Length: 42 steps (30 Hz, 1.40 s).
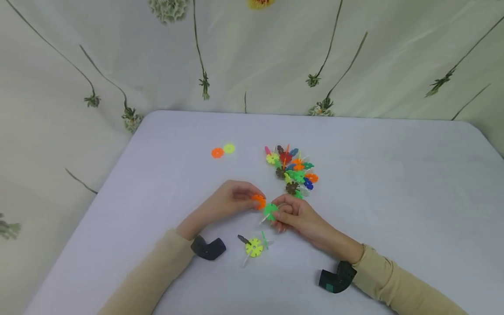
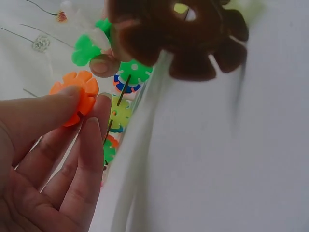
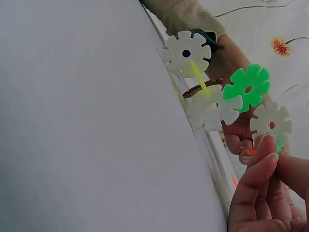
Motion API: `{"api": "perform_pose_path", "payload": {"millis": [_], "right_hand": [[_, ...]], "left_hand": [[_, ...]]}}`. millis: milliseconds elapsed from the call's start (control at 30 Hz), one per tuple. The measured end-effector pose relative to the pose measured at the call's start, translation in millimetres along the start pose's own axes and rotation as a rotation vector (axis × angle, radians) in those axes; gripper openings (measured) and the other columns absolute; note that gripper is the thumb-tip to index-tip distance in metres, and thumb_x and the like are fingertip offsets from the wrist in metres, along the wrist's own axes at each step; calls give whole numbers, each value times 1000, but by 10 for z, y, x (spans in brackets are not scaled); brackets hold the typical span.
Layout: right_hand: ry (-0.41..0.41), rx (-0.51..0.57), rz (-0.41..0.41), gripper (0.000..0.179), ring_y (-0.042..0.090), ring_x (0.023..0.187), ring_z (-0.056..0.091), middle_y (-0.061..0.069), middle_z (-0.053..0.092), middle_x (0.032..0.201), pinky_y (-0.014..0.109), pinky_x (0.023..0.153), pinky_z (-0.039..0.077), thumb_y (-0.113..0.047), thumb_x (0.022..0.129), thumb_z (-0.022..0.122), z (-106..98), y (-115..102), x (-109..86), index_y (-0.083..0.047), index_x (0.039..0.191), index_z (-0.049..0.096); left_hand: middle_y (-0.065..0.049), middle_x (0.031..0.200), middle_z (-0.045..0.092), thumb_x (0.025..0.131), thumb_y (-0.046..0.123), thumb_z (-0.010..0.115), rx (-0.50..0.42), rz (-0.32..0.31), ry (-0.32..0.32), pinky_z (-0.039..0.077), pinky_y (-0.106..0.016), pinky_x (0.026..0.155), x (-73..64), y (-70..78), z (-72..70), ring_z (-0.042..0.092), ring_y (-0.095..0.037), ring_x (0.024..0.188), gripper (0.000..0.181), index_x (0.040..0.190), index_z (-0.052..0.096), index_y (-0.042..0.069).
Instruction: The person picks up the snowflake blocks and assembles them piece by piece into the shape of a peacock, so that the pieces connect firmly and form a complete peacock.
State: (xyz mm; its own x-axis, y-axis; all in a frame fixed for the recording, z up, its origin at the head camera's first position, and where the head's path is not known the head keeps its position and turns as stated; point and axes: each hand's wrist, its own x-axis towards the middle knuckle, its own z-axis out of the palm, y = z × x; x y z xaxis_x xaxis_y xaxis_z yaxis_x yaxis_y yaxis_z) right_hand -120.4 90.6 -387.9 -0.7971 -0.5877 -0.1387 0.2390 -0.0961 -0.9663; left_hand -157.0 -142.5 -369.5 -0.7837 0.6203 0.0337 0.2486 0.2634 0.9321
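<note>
My left hand (image 1: 230,199) pinches an orange notched plastic disc (image 2: 75,99) between thumb and fingers. Close beside it, my right hand (image 1: 297,216) holds a green notched disc (image 1: 269,211) by its edge. Slotted into that green disc is a whitish translucent disc (image 3: 271,123), seen broadside in the right wrist view. The orange disc is right at the green one, edge near edge. Below both hands on the table lies a small joined cluster around a yellow disc (image 1: 254,247), with a brown disc (image 1: 243,239), a green disc (image 3: 248,87) and whitish discs (image 3: 187,52) standing in its slots.
Beyond the right hand sits a larger mass of many-coloured interlocked discs (image 1: 298,175). Farther back to the left, a loose orange disc (image 1: 217,152) and a pale yellow disc (image 1: 229,148) lie flat on the white table (image 1: 393,183). Flower-patterned cloth (image 1: 275,57) hangs behind the table.
</note>
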Motion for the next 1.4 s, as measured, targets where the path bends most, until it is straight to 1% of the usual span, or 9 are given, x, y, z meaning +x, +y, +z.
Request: {"api": "perform_pose_path", "payload": {"millis": [200, 300, 400, 633, 800, 933, 1000, 1200, 1400], "right_hand": [[0, 24, -2, 21, 14, 67, 57, 6, 65, 80, 22, 66, 50, -5, 94, 56, 6, -23, -8, 8, 109, 50], [7, 26, -8, 19, 14, 65, 55, 6, 64, 78, 22, 64, 49, -4, 94, 55, 14, -40, -15, 7, 109, 51], [16, 24, -7, 18, 14, 64, 54, 5, 64, 77, 21, 62, 47, -3, 94, 54, 18, -48, -20, 7, 109, 52], [19, 16, 8, 21, 13, 63, 53, 5, 63, 76, 20, 61, 46, -5, 94, 55, 17, -52, -20, 8, 110, 53], [17, 17, 2, 25, 13, 63, 52, 5, 62, 76, 20, 61, 45, -5, 94, 55, 18, -51, -21, 11, 112, 52], [23, 15, 6, 26, 12, 62, 52, 4, 61, 75, 19, 61, 45, -5, 94, 55, 24, -53, -20, 11, 114, 52], [26, 12, 9, 26, 12, 62, 51, 4, 61, 75, 19, 61, 45, -5, 94, 55, 27, -56, -20, 11, 114, 52], [21, 0, 9, 28, 11, 62, 51, 4, 61, 75, 19, 60, 44, -6, 94, 56, 30, -57, -18, 13, 115, 52], [16, -29, 4, 28, 10, 60, 51, 3, 61, 74, 18, 57, 43, -5, 93, 56, 23, -54, -15, 13, 114, 54]], "left_hand": [[-2, 86, 67, 83, 1, 69, -21, 16, -29, 52, -32, 77, -2, 34, -1, 65, -19, 80, 11, 93, 68, 2], [-1, 85, 67, 82, 0, 70, -8, 34, -35, 52, -33, 76, -4, 48, 0, 63, -19, 78, 9, 91, 69, 3], [0, 85, 67, 82, 0, 70, 22, 37, -29, 53, -32, 72, -11, 66, -3, 62, -17, 76, 9, 89, 70, 4], [2, 84, 68, 82, 3, 71, 68, 32, -22, 53, -32, 70, -27, 107, -3, 61, -15, 76, 8, 89, 72, 7], [1, 85, 68, 83, 7, 71, 90, 32, 6, 52, -31, 71, -44, 116, -28, 61, -14, 78, 9, 91, 73, 9], [-1, 87, 68, 83, 5, 70, 87, 48, -16, 52, -31, 72, -47, 106, -37, 61, -14, 79, 10, 93, 73, 7], [0, 87, 69, 83, 4, 71, 90, 59, -28, 52, -31, 73, -44, 104, -34, 61, -14, 80, 11, 93, 73, 7], [1, 86, 69, 83, 3, 70, 79, 56, -5, 52, -31, 74, -46, 104, -31, 62, -14, 80, 11, 92, 73, 7], [3, 86, 69, 83, 3, 71, 109, 85, -21, 52, -30, 75, -41, 125, -13, 61, -13, 81, 12, 94, 73, 7]]}}
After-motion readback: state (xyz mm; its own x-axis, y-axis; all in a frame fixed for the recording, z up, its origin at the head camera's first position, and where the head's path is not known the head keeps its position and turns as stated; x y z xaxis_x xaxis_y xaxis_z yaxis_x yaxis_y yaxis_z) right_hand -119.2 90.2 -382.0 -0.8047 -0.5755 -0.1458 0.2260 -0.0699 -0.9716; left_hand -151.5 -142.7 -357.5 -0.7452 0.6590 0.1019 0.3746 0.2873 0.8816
